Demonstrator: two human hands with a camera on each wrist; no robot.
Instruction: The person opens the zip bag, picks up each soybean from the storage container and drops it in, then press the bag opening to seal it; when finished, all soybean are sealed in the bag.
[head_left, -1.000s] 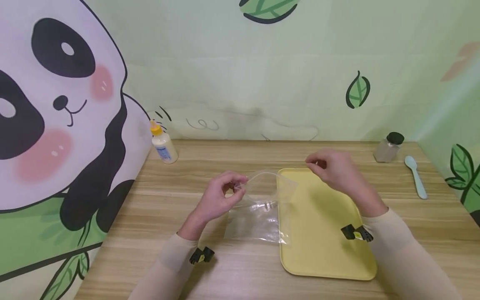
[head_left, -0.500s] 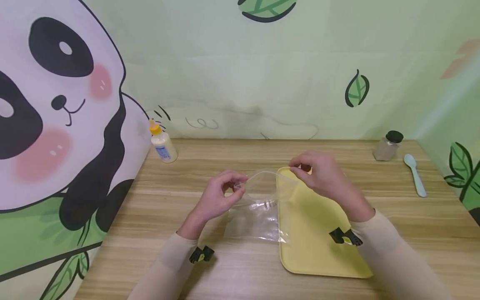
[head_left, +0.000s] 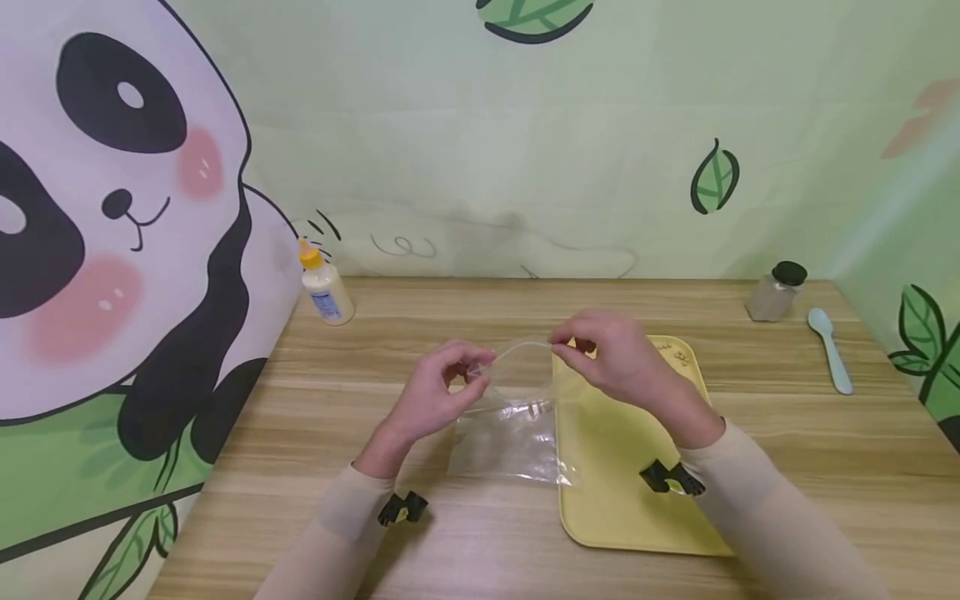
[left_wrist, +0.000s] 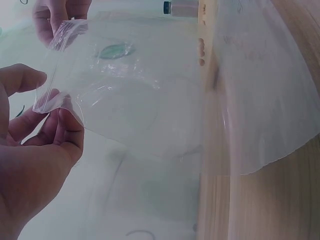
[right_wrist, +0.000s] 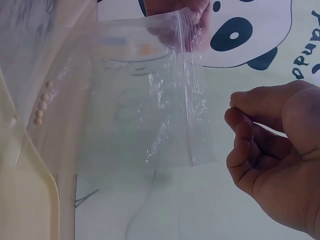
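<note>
We note the right hand (head_left: 615,358) has moved left to the bag's (head_left: 506,450) mouth, fingertips together, contents unclear; left hand (head_left: 442,390) pinches the bag above the table (head_left: 480,542), so both seem positioned at the opening.

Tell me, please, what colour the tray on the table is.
The tray is pale yellow; the head view shows it best.

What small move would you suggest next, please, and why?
Perhaps ease the right hand over the mouth of the clear plastic zip bag: the left hand holds one side, the mouth gapes, and the right fingertips are pinched together near it, though I cannot tell whether they hold anything.
</note>
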